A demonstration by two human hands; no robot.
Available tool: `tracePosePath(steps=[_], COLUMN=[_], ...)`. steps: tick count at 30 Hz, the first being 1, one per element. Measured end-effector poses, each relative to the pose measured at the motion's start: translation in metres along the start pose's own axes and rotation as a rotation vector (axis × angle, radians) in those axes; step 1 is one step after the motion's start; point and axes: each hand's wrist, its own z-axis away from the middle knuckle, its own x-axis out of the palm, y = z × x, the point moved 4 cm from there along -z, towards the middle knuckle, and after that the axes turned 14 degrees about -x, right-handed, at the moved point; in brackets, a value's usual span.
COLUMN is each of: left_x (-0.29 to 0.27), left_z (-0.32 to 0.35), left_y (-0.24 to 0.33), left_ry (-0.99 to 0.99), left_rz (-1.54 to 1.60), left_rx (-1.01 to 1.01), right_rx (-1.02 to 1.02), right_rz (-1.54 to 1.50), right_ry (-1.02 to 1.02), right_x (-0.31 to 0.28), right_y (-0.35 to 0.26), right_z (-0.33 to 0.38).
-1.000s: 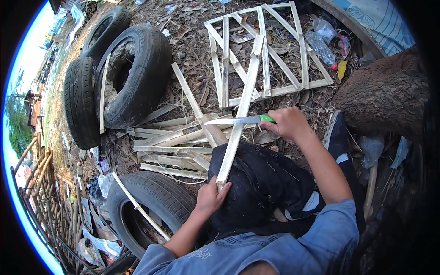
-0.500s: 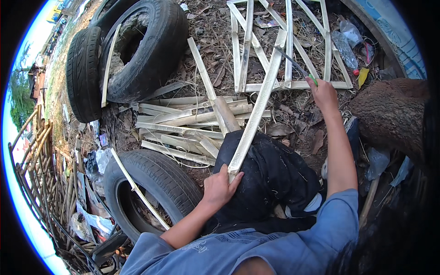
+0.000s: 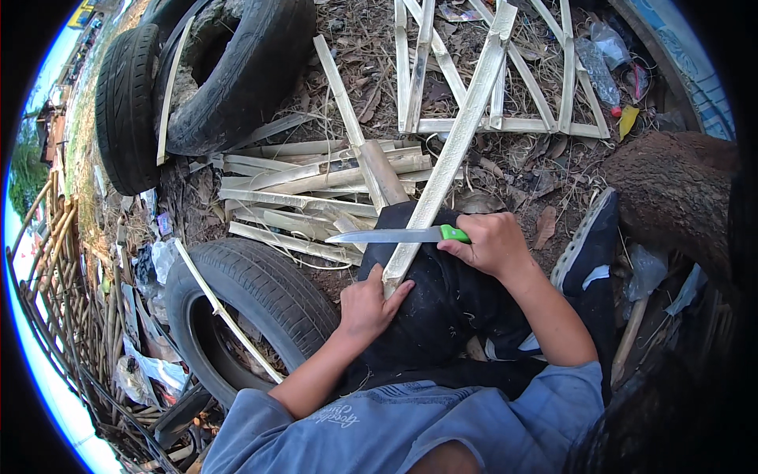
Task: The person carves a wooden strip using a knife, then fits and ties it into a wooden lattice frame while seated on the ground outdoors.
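Observation:
My left hand (image 3: 369, 304) grips the near end of a long pale bamboo slat (image 3: 456, 142) that rests on my black-trousered knee (image 3: 442, 296) and runs up and away to the right. My right hand (image 3: 491, 243) is closed on the green handle of a long knife (image 3: 395, 235). Its blade lies flat across the slat, pointing left, just above my left hand.
A pile of split bamboo strips (image 3: 308, 197) lies on the ground ahead. A lattice frame of slats (image 3: 489, 87) is beyond it. Old tyres sit at upper left (image 3: 213, 79) and lower left (image 3: 245, 292). A brown tree trunk (image 3: 679, 189) stands right. My shoe (image 3: 588, 245) is beside it.
My right hand, which had swung far out along the slat, has come back with the knife to the slat's near end. My left hand has kept its grip on the slat.

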Motion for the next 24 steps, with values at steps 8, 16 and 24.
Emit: tracePosePath(steps=[8, 16, 24], left_x=[0.007, 0.005, 0.004], left_z=[-0.002, -0.004, 0.000], left_y=[0.000, -0.002, 0.000], left_ry=[0.138, 0.071, -0.005], left_rz=[0.012, 0.051, 0.062], left_rx=[0.048, -0.030, -0.002], right_rx=[-0.100, -0.176, 0.506], right_rz=[0.114, 0.212, 0.514], right_ry=[0.007, 0.093, 0.226], right_x=[0.029, 0.034, -0.103], right_y=[0.012, 0.038, 0.157], right_z=[0.010, -0.008, -0.014])
